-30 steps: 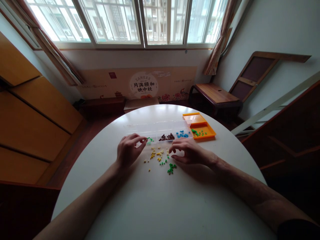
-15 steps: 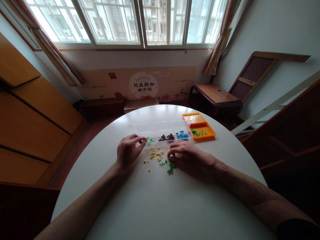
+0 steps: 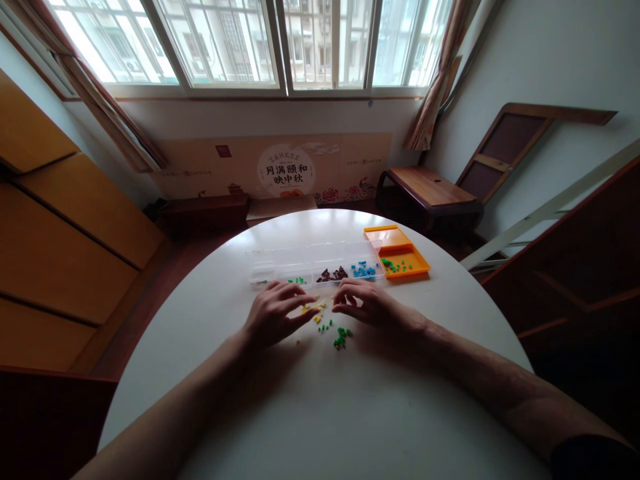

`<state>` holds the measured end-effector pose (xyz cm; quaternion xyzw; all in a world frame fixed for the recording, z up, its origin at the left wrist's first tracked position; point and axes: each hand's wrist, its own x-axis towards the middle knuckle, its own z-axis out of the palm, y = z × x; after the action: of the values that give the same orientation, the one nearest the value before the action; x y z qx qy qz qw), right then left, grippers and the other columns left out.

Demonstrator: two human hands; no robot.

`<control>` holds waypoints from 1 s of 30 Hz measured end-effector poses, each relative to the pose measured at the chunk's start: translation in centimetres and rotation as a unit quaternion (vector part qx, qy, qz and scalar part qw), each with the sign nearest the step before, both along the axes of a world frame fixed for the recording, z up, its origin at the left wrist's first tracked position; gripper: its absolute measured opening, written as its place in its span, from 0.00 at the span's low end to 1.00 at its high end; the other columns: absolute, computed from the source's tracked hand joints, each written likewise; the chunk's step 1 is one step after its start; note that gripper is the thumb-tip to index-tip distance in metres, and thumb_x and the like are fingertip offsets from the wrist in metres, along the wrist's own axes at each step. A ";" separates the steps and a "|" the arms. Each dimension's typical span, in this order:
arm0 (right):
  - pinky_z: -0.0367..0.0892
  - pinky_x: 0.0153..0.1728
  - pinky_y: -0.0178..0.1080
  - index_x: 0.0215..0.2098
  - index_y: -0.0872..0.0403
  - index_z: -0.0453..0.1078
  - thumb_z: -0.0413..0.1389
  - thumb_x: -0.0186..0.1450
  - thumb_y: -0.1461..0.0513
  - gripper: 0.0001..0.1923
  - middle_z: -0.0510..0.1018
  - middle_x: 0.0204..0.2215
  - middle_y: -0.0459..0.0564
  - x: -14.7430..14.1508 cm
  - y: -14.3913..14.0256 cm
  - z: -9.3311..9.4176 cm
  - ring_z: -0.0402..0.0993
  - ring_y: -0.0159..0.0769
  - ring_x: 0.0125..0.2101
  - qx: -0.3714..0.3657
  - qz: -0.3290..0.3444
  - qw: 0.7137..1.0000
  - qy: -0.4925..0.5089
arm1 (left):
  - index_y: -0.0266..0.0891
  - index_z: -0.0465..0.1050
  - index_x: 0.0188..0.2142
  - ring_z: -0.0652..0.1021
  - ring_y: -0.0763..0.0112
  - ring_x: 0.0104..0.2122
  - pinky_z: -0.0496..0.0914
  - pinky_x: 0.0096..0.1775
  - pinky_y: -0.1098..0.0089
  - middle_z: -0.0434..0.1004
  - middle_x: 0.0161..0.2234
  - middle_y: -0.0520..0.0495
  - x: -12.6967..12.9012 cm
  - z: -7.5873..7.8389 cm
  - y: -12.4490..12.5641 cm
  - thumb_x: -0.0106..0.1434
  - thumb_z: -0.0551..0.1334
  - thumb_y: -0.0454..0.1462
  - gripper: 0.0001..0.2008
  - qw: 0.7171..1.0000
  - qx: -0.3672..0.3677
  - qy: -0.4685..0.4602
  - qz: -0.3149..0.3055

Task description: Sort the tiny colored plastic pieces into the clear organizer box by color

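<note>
- Our left hand (image 3: 277,313) lies palm down on the white bench (image 3: 320,400), fingers stretched loosely toward the yellow beads (image 3: 313,309); fingertips reach the edge of that scatter. We cannot tell whether anything is pinched.
- Our right hand (image 3: 367,305) rests palm down, fingers curled with tips close together, just beside the yellow beads; whether it holds a bead is hidden from us.
- Green beads (image 3: 341,337): one small cluster plus a few strays, loose on the bench, just in front of the right hand.
- Yellow beads lie between the two hands; too small for an exact count.
- One clear divided box (image 3: 313,263) sits just beyond both hands: green, brown and blue beads in separate compartments.
- One orange tray (image 3: 400,257) lies right of the box, holding a few green beads.
</note>
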<state>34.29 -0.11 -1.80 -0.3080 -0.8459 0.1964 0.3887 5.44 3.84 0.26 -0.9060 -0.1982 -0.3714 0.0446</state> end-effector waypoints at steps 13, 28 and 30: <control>0.69 0.36 0.35 0.43 0.54 0.79 0.64 0.76 0.51 0.14 0.79 0.34 0.47 -0.8 0.3 -1.2 0.71 0.31 0.32 -0.058 0.040 0.997 0.031 | 0.45 0.83 0.43 0.81 0.74 0.30 0.70 0.37 0.66 0.86 0.36 0.53 1.8 -0.1 -1.2 0.71 0.74 0.39 0.04 0.997 0.013 -0.025 -0.073; 0.71 0.39 0.37 0.42 0.53 0.78 0.63 0.77 0.56 0.09 0.79 0.36 0.48 -0.2 -0.1 -0.2 0.73 0.32 0.33 -0.063 0.018 0.997 0.027 | 0.45 0.84 0.41 0.81 0.73 0.32 0.72 0.40 0.66 0.85 0.34 0.53 0.7 -0.2 -0.2 0.69 0.73 0.35 0.03 0.996 -0.049 -0.062 -0.038; 0.71 0.38 0.37 0.41 0.53 0.78 0.63 0.76 0.58 0.07 0.79 0.35 0.48 0.1 -0.4 0.4 0.72 0.32 0.32 -0.066 0.023 0.997 0.022 | 0.45 0.84 0.40 0.79 0.74 0.29 0.72 0.40 0.66 0.84 0.34 0.53 0.3 -0.3 0.1 0.70 0.73 0.36 0.01 0.995 -0.062 -0.080 -0.012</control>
<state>34.42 -0.51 -1.42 -0.3093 -0.8293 0.2674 0.3811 5.77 3.96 -0.05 -0.8766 -0.2133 -0.4302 -0.0320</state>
